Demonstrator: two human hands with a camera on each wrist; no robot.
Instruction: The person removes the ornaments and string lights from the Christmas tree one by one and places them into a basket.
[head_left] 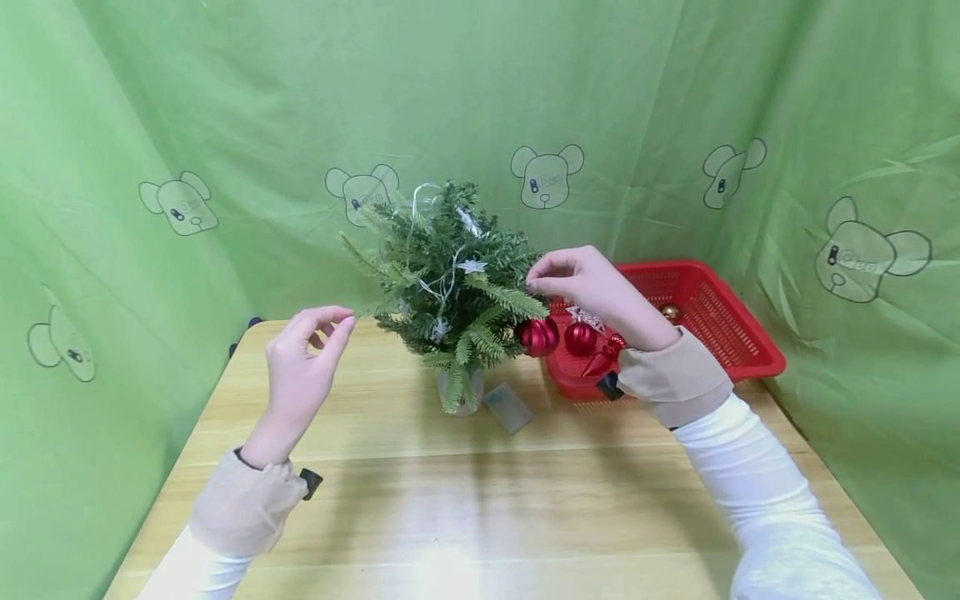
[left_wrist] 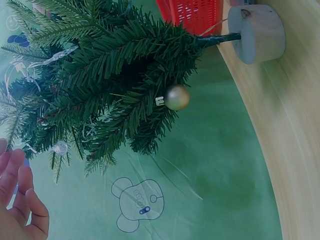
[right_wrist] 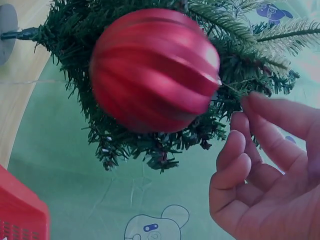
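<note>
A small artificial Christmas tree (head_left: 450, 292) stands on a round base (left_wrist: 260, 35). A string of star lights (head_left: 471, 267) is draped over it. At its left side, my left hand (head_left: 307, 350) pinches the tip of a branch between thumb and forefinger. On the right, my right hand (head_left: 577, 279) has thumb and forefinger together at the hanging string of a ridged red ball ornament (right_wrist: 155, 70). That ball hangs against the right-hand branches, below the fingertips. A small gold ball (left_wrist: 177, 97) hangs low among the branches in the left wrist view.
A red plastic basket (head_left: 738, 333) stands at the back right. Inside are another red ball (head_left: 580, 337), a silvery star ornament (head_left: 585, 318) and a gold ball (head_left: 670, 312). A small flat translucent box (head_left: 508, 408) lies beside the tree base. Green curtains (head_left: 450, 83) surround the wooden table (head_left: 390, 508).
</note>
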